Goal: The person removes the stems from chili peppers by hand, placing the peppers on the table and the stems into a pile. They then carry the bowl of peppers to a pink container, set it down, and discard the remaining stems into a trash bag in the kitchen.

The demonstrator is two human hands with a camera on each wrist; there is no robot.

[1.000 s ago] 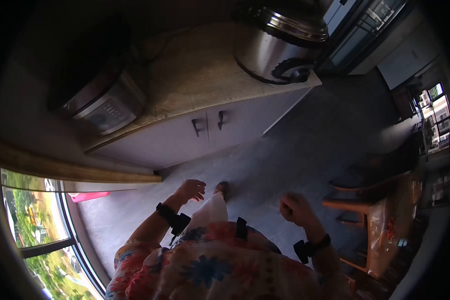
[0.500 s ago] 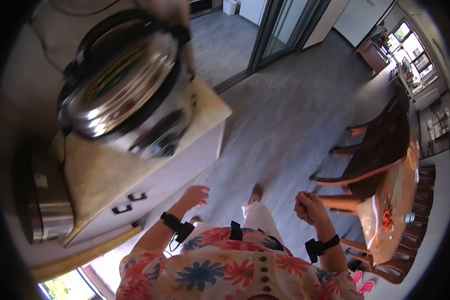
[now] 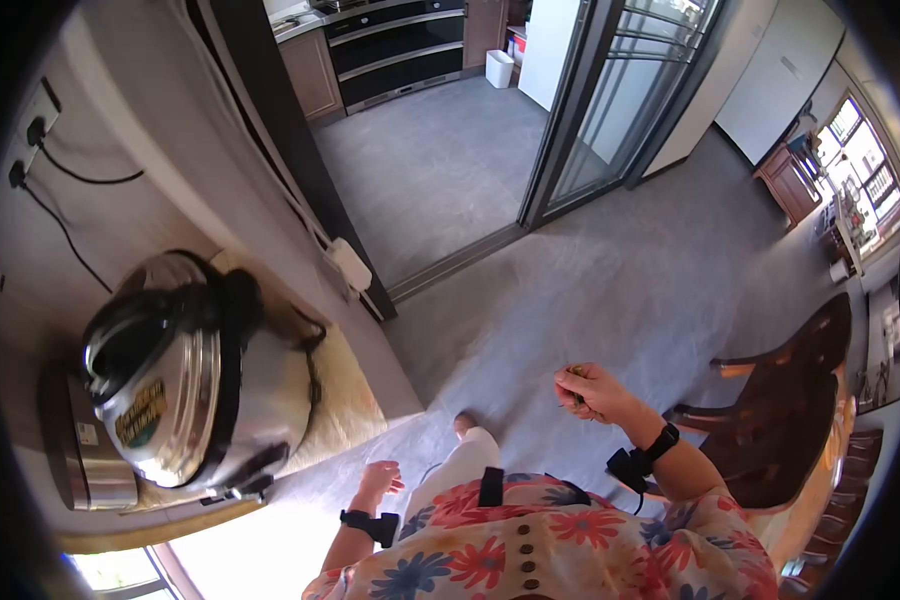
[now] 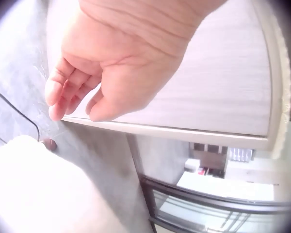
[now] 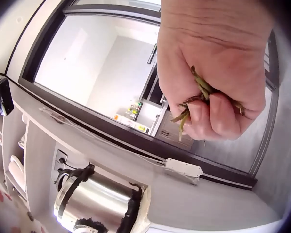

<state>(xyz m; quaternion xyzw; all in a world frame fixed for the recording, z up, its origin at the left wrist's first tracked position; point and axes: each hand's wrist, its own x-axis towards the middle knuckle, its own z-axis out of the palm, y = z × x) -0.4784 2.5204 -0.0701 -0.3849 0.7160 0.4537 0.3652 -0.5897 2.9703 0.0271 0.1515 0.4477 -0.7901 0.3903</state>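
Observation:
My right hand [image 3: 595,393] is curled round a small bunch of green plant scraps [image 5: 203,90], thin and stem-like, whose ends poke out between the fingers in the right wrist view. Their exact kind cannot be told. At my left side the left hand [image 4: 121,63] hangs loosely curled with nothing in it, beside the pale cabinet side [image 4: 223,82] in the left wrist view. A large steel electric pressure cooker [image 3: 270,400] with a black lid handle stands on the counter to my left, apart from both hands.
Ahead, a sliding glass door [image 3: 610,120] in a dark frame stands beside an opening, with a floor track [image 3: 460,262] across it. Beyond are an oven [image 3: 395,55] and a white bin [image 3: 499,68]. Dark wooden chairs [image 3: 770,420] line the right. A white power strip [image 5: 183,168] hangs on the wall.
My body has turned and walked forward along the counter, so the cooker has shifted left and the doorway has come into view. The right hand keeps its grip; the left still hangs loose.

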